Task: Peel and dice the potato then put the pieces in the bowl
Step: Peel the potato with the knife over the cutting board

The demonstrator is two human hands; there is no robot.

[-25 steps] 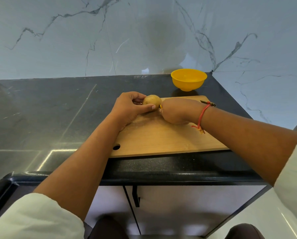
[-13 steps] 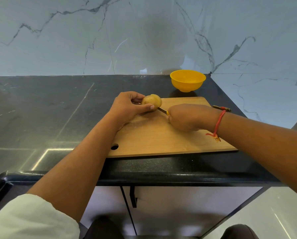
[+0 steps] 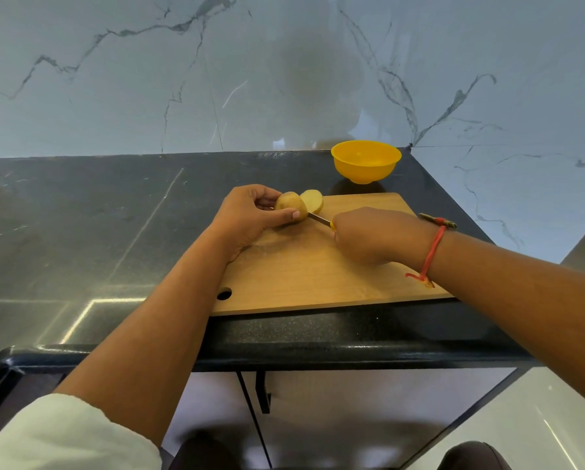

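Observation:
A small potato lies cut in two at the far left corner of the wooden cutting board (image 3: 318,269). My left hand (image 3: 247,218) grips the near half (image 3: 289,203), its skin still on. The far half (image 3: 313,200) leans away with its pale cut face showing. My right hand (image 3: 376,235) is closed round a knife's yellow handle, and the thin blade (image 3: 318,218) points left, its tip at the near half. A yellow bowl (image 3: 365,161) stands empty behind the board.
The board lies on a dark stone counter (image 3: 97,225) close to its front edge. Marble walls rise behind and to the right. A small object (image 3: 437,220) lies past my right wrist at the board's right edge.
The knife was drawn back to the right through the potato, which now lies in two halves; the far half has tipped away. My right hand moved right and nearer.

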